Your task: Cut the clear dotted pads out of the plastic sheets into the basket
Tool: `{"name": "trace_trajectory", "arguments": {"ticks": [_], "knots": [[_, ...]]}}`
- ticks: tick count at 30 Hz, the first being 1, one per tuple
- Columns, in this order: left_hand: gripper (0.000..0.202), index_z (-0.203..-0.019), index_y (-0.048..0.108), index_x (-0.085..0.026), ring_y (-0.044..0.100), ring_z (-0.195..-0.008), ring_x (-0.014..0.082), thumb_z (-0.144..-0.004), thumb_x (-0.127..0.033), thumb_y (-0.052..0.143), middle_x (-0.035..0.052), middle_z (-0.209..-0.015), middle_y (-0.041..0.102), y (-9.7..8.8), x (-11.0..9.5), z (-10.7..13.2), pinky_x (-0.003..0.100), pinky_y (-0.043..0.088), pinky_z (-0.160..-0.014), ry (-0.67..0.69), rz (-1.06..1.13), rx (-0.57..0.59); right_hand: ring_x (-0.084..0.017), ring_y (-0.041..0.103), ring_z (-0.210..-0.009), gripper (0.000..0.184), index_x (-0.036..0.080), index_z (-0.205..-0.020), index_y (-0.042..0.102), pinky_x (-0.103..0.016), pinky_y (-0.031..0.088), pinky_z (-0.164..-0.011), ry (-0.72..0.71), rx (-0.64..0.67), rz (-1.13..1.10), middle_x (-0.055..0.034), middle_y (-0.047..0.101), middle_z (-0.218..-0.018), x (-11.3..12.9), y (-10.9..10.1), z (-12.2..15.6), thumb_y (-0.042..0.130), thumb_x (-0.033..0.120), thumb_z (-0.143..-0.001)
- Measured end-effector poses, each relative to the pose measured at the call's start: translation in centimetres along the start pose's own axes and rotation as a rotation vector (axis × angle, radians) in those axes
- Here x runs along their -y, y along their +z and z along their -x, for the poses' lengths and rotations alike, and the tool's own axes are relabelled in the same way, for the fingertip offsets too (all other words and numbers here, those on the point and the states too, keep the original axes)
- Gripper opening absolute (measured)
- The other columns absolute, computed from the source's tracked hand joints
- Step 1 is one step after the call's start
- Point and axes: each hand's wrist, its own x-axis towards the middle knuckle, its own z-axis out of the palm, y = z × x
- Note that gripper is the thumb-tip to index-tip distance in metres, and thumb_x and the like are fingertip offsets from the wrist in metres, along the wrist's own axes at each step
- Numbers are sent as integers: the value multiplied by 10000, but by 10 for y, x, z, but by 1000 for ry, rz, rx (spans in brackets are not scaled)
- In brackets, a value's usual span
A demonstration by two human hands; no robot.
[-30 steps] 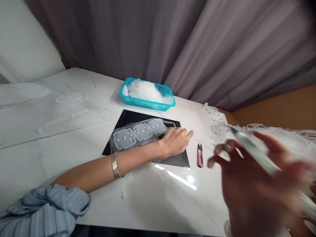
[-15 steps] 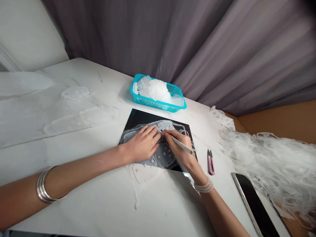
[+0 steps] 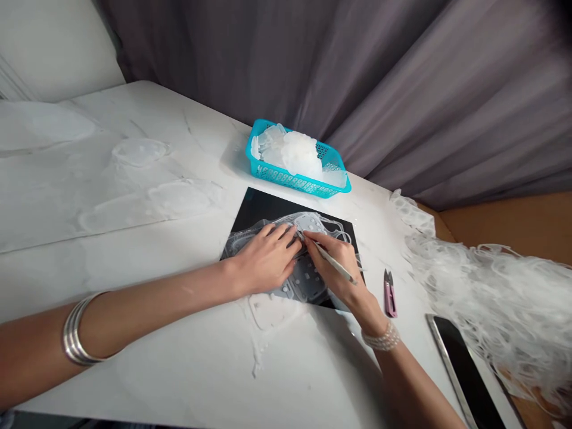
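Observation:
My left hand (image 3: 267,257) lies palm down on a translucent plastic-like sheet (image 3: 307,275) with rounded panels and small raised bumps, its fingers stretched out. Under the sheet is a black board (image 3: 266,205); part of the sheet hangs over the board's near edge onto the table. In my right hand (image 3: 342,256) is a slim, pale pen-like tool (image 3: 336,265), gripped like a pencil. Its tip meets the sheet close to my left fingertips, and those fingers partly hide the exact contact. Thin clear strips loop at the sheet's far right corner.
Behind the board stands a turquoise basket (image 3: 299,186) holding translucent pieces. Pink thread snips (image 3: 390,295) and a phone (image 3: 469,372) lie to the right, beside a large heap of clear stringy scraps (image 3: 482,292). Translucent sheets (image 3: 49,196) cover the table's left. A grey curtain (image 3: 223,53) hangs behind.
The whole view has shifted slightly, so things appear a little farther right and mostly higher. Both hands stay at the same spot on the sheet, the tool still in my right hand.

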Motion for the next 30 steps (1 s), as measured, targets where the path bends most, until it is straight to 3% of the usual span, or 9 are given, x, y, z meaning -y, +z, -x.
{"name": "trace_trajectory", "arguments": {"ticks": [3,8,13,18,23,26,28,30], "knots": [[418,-1288,589,-71,461,-1348,353,-1007,-283,362,219,-1439,520,0,0,0,494,386,-1080,2,-1,5,-220,720,-836,237,190,-1018,711,-302,512,-716,-57,23,39,-90,754,-999,0,-2,1,480,239,-994],[449,-1351,547,-63,458,-1346,360,-1012,-286,355,228,-1445,508,2,1,0,509,376,-1085,8,-6,-5,-183,644,-673,217,177,-973,663,-292,475,-615,-95,77,101,-69,690,-830,4,-9,15,448,197,-995],[436,-1298,585,-62,449,-1357,360,-1015,-283,339,227,-1443,513,3,2,0,515,362,-1102,20,0,1,-264,670,-945,290,149,-1117,649,-384,557,-800,-208,46,195,-148,686,-1013,-5,3,12,381,201,-1018],[454,-1332,560,-45,430,-1380,365,-1012,-279,340,240,-1445,510,6,4,1,534,328,-1135,29,8,-11,-305,602,-1191,354,113,-1291,599,-482,504,-1011,-240,5,230,-192,632,-1290,-14,13,-5,396,195,-1012],[487,-1385,526,-38,426,-1387,367,-1004,-289,355,235,-1445,513,10,5,3,550,315,-1150,16,24,0,-279,654,-1127,344,208,-1165,703,-489,496,-1017,-207,26,-21,-109,720,-1176,-18,20,-10,439,132,-958],[483,-1408,514,-68,417,-1403,349,-1002,-272,350,215,-1496,471,9,7,4,533,328,-1148,7,38,1,-224,700,-1013,298,235,-1100,729,-420,551,-942,-33,-177,-282,-74,742,-1115,-40,2,-5,481,168,-948],[480,-1422,506,-93,416,-1409,333,-999,-259,353,198,-1517,453,8,9,3,516,329,-1153,5,50,10,-187,715,-903,221,223,-1058,735,-376,577,-881,199,-400,-554,-56,752,-1020,-71,-27,1,573,192,-912],[480,-1427,502,-105,414,-1413,326,-998,-266,359,191,-1523,448,7,9,-1,508,320,-1160,1,63,20,-131,697,-712,173,198,-937,734,-306,591,-784,496,-706,-824,4,712,-756,-107,-63,8,652,112,-812]]}}
